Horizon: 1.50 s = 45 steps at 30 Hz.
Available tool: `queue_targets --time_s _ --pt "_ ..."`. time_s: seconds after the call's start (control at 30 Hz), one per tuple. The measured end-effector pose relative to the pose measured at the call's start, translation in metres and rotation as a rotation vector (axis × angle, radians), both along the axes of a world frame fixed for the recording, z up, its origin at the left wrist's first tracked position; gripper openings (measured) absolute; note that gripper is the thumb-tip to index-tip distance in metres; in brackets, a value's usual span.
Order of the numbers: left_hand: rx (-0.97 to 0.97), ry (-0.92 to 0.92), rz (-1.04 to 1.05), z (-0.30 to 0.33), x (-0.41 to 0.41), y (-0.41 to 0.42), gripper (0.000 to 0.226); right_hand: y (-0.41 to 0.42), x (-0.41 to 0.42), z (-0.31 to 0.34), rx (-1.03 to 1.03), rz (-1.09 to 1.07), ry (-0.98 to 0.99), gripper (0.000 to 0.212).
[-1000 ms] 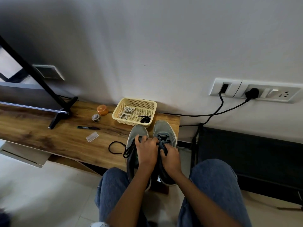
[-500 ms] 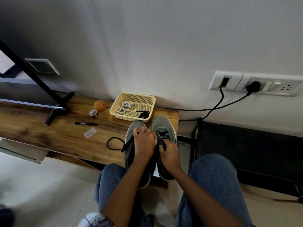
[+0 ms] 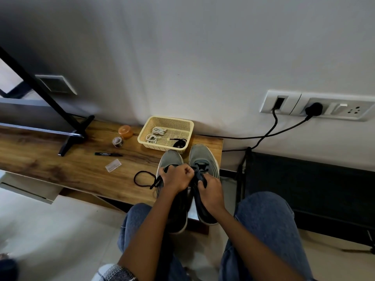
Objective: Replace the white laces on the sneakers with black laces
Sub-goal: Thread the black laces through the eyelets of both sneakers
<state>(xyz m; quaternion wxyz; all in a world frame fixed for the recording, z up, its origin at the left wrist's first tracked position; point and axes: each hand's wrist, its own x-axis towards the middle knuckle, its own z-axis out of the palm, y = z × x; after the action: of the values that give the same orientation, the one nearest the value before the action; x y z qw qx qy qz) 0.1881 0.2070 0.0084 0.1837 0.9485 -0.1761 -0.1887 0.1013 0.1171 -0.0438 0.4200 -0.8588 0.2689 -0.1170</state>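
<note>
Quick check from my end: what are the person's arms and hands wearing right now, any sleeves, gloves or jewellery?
Both forearms are bare, with no sleeves reaching into view and no gloves on either of the hands. The left hand and right hand show no watch or wristband. Any ring is too small to tell here. Blue jeans cover the legs below.

The left hand has curled its fingers into a fist over the black lace

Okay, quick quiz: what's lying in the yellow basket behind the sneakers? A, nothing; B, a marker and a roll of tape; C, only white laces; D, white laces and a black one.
D: the yellow basket holds two bundles of white laces and a coiled black lace at its right.
</note>
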Motion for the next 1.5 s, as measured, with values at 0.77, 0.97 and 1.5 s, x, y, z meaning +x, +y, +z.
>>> queue_targets --time_s 0.77,0.97,1.5 --pt "-0.041 0.381 0.273 -0.002 0.005 -0.022 0.024 0.002 -0.002 0.003 0.003 0.005 0.023 0.01" --pt "-0.052 0.425 0.252 -0.009 0.008 -0.02 0.024 0.002 -0.002 0.005 0.005 0.004 0.019 0.008" --pt "-0.107 -0.268 0.162 0.004 -0.07 -0.013 0.046 -0.021 -0.005 0.034 0.434 -0.124 -0.018 0.022"
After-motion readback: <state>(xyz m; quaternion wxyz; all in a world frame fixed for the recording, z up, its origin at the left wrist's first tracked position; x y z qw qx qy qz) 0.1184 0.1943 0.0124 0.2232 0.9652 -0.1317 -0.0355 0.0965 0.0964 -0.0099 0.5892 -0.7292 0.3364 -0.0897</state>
